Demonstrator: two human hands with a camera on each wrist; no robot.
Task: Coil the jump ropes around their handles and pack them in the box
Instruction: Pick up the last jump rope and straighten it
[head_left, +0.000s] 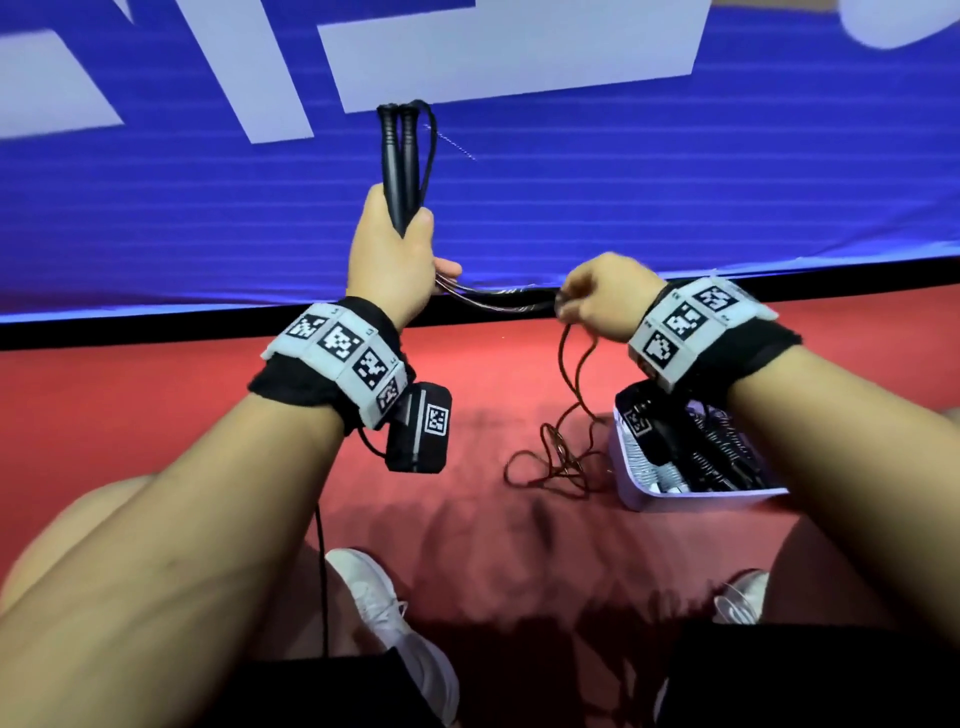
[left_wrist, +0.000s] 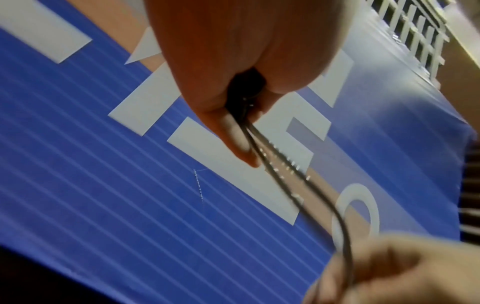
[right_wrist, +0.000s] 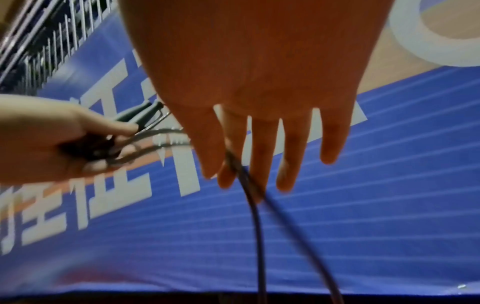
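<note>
My left hand (head_left: 400, 244) grips two black jump-rope handles (head_left: 397, 156) side by side, standing upright. Several strands of the dark rope (head_left: 498, 302) run from its underside across to my right hand (head_left: 576, 306), which pinches them between thumb and forefinger (right_wrist: 226, 164). From there the rope hangs down (right_wrist: 257, 226) and lies in loose loops on the red floor (head_left: 550, 460). A pale box (head_left: 649, 491) stands at the lower right with coiled black ropes inside. In the left wrist view the rope (left_wrist: 285, 181) leaves my left hand (left_wrist: 233, 86) toward the right hand (left_wrist: 389, 271).
A blue mat with large white lettering (head_left: 519, 208) lies ahead, edged by a black strip (head_left: 156, 330) against the red floor (head_left: 156, 415). My white shoes (head_left: 384, 613) and knees fill the bottom. A railing (left_wrist: 415, 30) shows far off.
</note>
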